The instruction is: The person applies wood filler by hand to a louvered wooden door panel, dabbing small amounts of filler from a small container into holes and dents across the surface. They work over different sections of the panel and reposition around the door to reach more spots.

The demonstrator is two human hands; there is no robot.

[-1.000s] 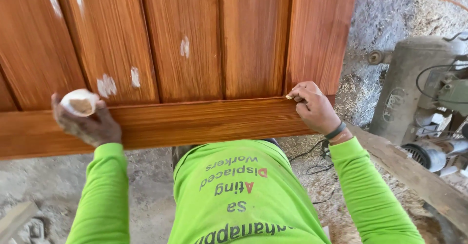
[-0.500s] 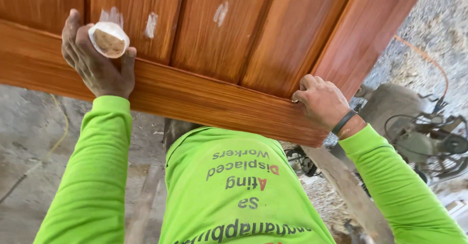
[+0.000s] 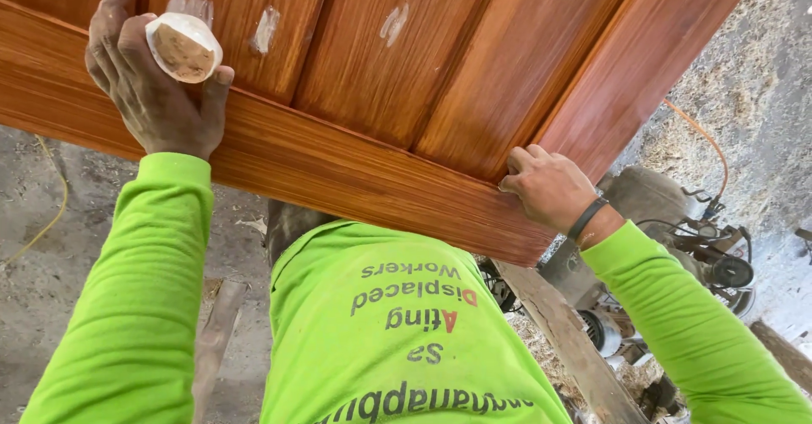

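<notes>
Filling most of the view, a big wooden door (image 3: 406,94) in reddish-brown stain lies flat across the scene, its raised panels running away to the far side and its bottom rail crossing from the left down to the right, just in front of the person. Pale patches of filler (image 3: 393,24) dot three of the panels. Below the door on the left is a dusty concrete floor (image 3: 34,280), and on the right, near the door's corner, sits a grey machine (image 3: 651,200) with cables, a rough plank (image 3: 567,339) slanting past it, and sawdust spread on the ground at the far right. The person wears a bright green long-sleeved shirt (image 3: 397,331) with dark lettering on the chest.

The left hand (image 3: 156,85) rests on the rail at the left, fingers curled around a small round tub of pale filler (image 3: 183,47), held tilted so its open mouth faces the camera, just over the edge where rail meets panel. The right hand (image 3: 550,187), with a dark band on the wrist, presses against the rail near the door's right corner, fingers bent tight together; whether they pinch anything I cannot tell.
</notes>
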